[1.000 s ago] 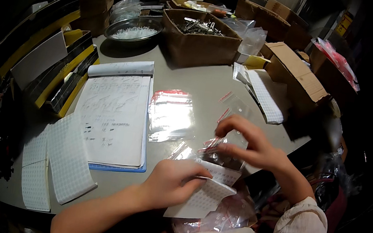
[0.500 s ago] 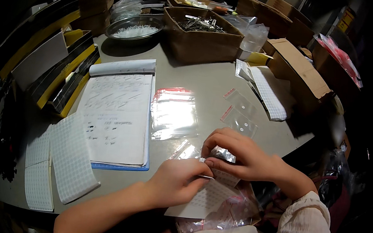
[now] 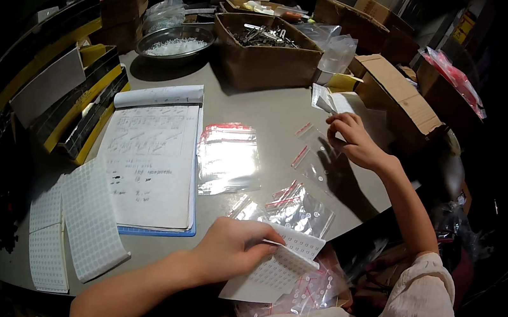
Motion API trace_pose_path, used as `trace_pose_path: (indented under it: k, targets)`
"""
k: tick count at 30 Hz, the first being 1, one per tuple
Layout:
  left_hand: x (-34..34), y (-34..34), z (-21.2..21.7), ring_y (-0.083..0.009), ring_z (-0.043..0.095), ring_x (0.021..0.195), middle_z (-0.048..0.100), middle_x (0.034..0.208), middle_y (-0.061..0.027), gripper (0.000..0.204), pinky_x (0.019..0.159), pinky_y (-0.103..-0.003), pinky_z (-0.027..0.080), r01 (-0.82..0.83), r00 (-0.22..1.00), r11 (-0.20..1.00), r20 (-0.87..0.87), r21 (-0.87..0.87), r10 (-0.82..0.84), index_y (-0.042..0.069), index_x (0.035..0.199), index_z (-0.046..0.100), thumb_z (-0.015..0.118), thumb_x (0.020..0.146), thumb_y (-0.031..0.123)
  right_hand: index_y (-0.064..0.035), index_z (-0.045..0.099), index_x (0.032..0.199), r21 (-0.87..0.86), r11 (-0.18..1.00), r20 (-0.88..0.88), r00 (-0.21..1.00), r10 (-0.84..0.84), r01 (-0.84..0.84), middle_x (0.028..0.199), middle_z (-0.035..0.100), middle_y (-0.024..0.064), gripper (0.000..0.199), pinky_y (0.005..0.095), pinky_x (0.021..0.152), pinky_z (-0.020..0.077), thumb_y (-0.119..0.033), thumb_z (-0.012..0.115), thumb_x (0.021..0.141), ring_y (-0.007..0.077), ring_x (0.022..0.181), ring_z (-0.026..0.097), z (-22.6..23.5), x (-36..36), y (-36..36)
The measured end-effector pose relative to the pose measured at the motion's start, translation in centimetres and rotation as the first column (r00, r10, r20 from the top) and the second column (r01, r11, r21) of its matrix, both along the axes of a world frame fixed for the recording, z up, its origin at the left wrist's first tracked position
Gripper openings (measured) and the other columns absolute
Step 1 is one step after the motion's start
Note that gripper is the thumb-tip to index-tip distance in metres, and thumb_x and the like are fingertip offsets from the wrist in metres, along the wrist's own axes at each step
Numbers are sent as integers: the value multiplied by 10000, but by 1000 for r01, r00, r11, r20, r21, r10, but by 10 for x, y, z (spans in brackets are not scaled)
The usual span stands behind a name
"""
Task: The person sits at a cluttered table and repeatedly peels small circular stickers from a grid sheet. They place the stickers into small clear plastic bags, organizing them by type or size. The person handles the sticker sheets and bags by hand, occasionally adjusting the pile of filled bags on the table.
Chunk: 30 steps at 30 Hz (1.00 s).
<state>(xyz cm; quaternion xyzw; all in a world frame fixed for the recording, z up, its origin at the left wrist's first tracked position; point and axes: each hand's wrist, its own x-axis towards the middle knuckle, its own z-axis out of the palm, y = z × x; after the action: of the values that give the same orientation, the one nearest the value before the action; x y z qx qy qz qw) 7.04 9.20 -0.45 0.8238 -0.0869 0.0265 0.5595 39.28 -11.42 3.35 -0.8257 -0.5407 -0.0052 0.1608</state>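
Note:
My left hand [image 3: 235,252] pinches a white sheet of small printed stickers [image 3: 284,268], folded over near the table's front edge. Raised off to the right, my right hand [image 3: 359,141] has curled fingers close to some white sheets [image 3: 348,102]. Whether anything sits between its fingertips is too small to see. Beneath and beside it lie two clear zip bags [image 3: 312,161] with red top strips and small round white stickers. More stickered clear bags [image 3: 301,213] are heaped just beyond the sheet in my left hand.
A shiny stack of clear bags [image 3: 228,158] lies mid-table, beside an open notepad [image 3: 147,164]. Sticker sheets [image 3: 98,221] rest at the left front. Behind stand a brown box [image 3: 263,63] of metal pieces, a bowl [image 3: 175,52] of white bits and a cardboard box [image 3: 400,94].
My right hand has left the sticker sheet and moved up and right, past the two separate bags. The left hand keeps its hold. The heap of stickered bags is now uncovered.

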Motion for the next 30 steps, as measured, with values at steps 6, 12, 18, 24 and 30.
trace_pose_path:
  k: [6, 12, 18, 24, 30]
  targets:
    - [0, 1, -1, -130, 707, 754, 768, 874, -111, 172, 693, -267, 546, -6, 1000, 1000, -10, 22, 6, 39, 1038, 777, 746, 877, 90, -76, 641, 1041, -109, 994, 260, 965, 25, 3, 1343, 556, 148, 193, 483, 1125, 353, -161, 693, 875, 401, 1326, 424, -42, 34, -7]
    - [-6, 4, 2, -124, 719, 794, 785, 905, -87, 155, 733, -260, 547, 78, 996, 996, -30, -33, -79, 55, 1002, 804, 768, 855, 90, -159, 637, 1227, -249, 913, -74, 934, -349, 322, 1293, 573, 150, 508, 465, 1093, 369, -350, 825, 796, 361, 1295, 427, -16, 47, 5]
    - [-4, 13, 11, -134, 691, 807, 775, 877, -80, 188, 785, -252, 519, 169, 965, 886, -110, -432, -238, 31, 979, 807, 781, 804, 94, -145, 600, 1393, -157, 988, -209, 977, -37, 4, 1427, 511, 195, 567, 453, 1135, 353, -347, 740, 882, 377, 1337, 411, -11, 1, -8]
    - [4, 54, 31, -181, 658, 773, 731, 830, -113, 220, 828, -306, 517, -13, 999, 672, 17, -740, 39, 6, 864, 752, 717, 740, 184, -61, 545, 1449, 22, 998, -111, 992, 66, -64, 1566, 417, 179, 564, 477, 1197, 274, -391, 629, 1000, 372, 1451, 350, -46, -78, -34]
    - [12, 98, 27, -207, 690, 981, 740, 1076, -102, 283, 927, -352, 537, -242, 855, 356, -25, -903, 519, 19, 1074, 708, 624, 868, 194, -89, 473, 1507, 83, 993, -85, 992, 89, -82, 1581, 399, 177, 770, 502, 1179, 244, -519, 703, 912, 400, 1436, 358, -46, -161, -25]
